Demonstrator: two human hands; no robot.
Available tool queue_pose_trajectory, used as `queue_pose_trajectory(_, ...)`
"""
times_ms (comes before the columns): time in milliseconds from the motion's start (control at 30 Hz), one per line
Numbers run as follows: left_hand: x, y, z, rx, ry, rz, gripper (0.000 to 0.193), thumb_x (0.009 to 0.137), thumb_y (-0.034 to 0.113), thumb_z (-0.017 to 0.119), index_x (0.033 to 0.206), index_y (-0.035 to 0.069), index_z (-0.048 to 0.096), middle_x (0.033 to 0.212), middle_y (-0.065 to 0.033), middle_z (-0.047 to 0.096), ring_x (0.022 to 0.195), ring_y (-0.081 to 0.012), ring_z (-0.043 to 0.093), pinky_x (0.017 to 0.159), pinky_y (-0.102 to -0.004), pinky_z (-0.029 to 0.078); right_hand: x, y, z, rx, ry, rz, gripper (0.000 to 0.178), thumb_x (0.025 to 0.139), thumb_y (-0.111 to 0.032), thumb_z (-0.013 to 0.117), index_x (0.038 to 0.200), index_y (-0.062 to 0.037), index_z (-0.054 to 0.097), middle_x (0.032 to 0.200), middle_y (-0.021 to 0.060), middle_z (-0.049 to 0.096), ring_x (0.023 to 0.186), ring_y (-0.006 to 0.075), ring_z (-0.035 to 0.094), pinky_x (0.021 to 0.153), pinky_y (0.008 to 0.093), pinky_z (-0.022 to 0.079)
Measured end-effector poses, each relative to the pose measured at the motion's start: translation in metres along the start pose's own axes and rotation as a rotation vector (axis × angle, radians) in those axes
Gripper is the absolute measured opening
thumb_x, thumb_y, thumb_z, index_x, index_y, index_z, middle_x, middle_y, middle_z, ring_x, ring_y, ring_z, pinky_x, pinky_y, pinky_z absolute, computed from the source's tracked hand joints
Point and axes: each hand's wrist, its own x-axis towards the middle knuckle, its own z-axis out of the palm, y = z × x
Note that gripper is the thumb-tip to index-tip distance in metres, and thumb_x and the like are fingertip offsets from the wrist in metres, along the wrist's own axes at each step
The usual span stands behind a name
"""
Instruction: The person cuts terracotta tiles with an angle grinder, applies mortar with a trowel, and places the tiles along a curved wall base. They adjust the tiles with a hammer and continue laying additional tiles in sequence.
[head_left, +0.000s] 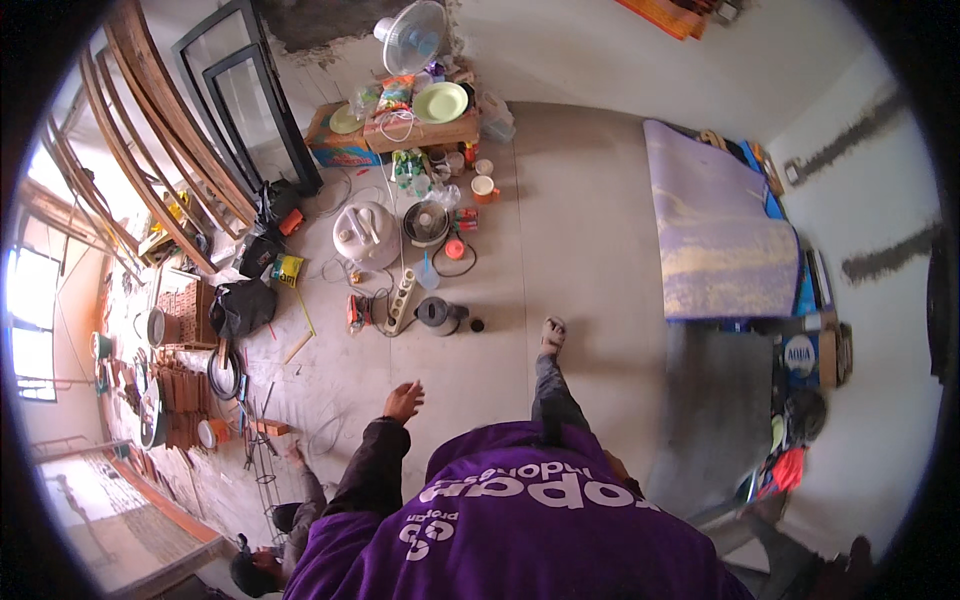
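My left hand (404, 401), at the end of a dark sleeve, hangs over the floor with its fingers loosely apart and nothing in it. Only a sliver of what may be my right hand (617, 466) shows past the purple shirt; its fingers are hidden. One bare foot (553, 335) is stretched forward on the floor. Ahead of the left hand stand a dark electric kettle (436, 315) and a pale power strip (401, 301). Beyond them are a white rice cooker (365, 236), a dark pot (426, 222) and an orange mug (484, 190). Neither hand visibly touches these.
A low table with a green plate (440, 102) and a white fan (413, 40) stand by the far wall. To the right lies a purple mattress (715, 230). Wooden beams (165, 110), stacked bricks (187, 312) and another person (262, 570) are on the left. Cables cross the floor.
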Motion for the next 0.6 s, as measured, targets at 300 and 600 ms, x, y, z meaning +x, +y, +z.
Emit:
queue_pose_trajectory(300,0.013,-0.033,0.063,-0.273,0.147,-0.36,0.044,0.098,0.041,0.051,0.117,0.003,0.057,0.095,-0.013,0.067,0.079,-0.0306,0.064,0.069,-0.044,0.052,0.298,-0.195,-0.237,0.365,0.064,0.258,0.02,0.09,-0.021,0.056,0.104,-0.0063,0.058,0.086,0.0093,0.064,0.06,0.0209,0.064,0.051,0.035,0.054)
queue_pose_trajectory(600,0.161,0.152,0.139,-0.203,0.047,-0.239,0.047,0.094,0.047,0.055,0.122,0.009,0.057,0.105,-0.0081,0.067,0.089,-0.0262,0.063,0.07,-0.0443,0.05,0.57,-0.509,-0.327,0.392,-0.104,0.17,0.033,0.092,-0.024,0.058,0.12,-0.0075,0.054,0.09,0.0083,0.062,0.062,0.0167,0.062,0.049,0.0298,0.051)
